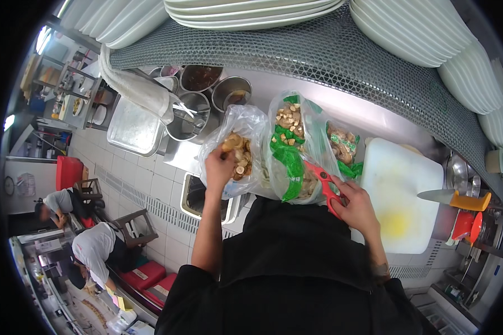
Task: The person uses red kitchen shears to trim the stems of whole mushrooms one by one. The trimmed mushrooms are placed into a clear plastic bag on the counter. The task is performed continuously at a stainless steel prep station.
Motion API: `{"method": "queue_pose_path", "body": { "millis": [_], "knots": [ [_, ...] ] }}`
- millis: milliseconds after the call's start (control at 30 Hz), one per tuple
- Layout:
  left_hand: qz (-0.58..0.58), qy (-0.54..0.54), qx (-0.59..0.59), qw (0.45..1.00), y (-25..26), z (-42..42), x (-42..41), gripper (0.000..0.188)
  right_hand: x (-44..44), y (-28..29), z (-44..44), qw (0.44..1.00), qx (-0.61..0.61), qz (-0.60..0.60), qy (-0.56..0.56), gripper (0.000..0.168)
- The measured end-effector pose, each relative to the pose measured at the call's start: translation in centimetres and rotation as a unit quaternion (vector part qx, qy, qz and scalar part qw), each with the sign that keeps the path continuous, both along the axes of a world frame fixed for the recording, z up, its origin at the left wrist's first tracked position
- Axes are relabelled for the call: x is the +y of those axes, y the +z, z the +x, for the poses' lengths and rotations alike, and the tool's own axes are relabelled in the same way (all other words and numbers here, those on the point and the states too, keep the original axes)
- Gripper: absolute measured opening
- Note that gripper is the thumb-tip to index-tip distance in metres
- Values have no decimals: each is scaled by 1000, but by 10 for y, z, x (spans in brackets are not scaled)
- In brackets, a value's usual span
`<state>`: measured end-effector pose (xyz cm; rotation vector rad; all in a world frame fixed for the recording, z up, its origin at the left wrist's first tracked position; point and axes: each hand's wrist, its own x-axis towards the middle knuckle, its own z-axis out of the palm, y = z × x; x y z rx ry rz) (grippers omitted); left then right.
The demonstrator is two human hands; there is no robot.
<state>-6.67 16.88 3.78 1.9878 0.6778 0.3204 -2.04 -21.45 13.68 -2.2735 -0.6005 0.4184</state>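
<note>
My left hand (219, 167) reaches into a clear plastic bag, its fingers at a heap of brown mushrooms (243, 157). Whether the fingers grip one is hidden by the hand. Around the heap, the bag's loose rim (243, 115) stands up. In my right hand (357, 205) are red-handled scissors (325, 178), their blades pointing into a second clear bag (272, 167). That bag holds green plastic packaging (291, 161), pale cut mushroom stems (289, 119) and more mushrooms (308, 184). Behind it on the right lies a printed bag of mushrooms (341, 144).
A white cutting board (396, 201) is at right, a yellow-handled knife (469, 200) over its edge. Metal pots (188, 115) and a lidded tray (134, 125) stand left. Below the left bag is a bin (193, 197). Plates (255, 14) line the overhead mesh shelf (285, 46). Two people (94, 247) bend over at far left.
</note>
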Motion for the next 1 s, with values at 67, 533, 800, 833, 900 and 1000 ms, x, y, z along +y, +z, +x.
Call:
{"method": "queue_pose_path", "body": {
  "millis": [67,533,800,833,900,1000],
  "knots": [
    [47,18,53,997,30,2,2,28,2,1,1,1000,6,-9,-2,58],
    [-539,-19,-54,841,51,6,-45,53,17,17,-1,999,19,28,8,58],
    [-300,-202,-51,931,66,14,-81,59,14,27,0,998,25,53,31,61],
    [-290,-205,-61,933,68,16,-84,59,14,28,0,997,22,54,40,62],
    [-263,-210,-54,940,61,20,-86,58,14,29,-1,998,25,50,43,63],
    [-223,-200,-46,953,55,24,-92,54,15,30,-1,998,23,46,46,63]
  ]
}}
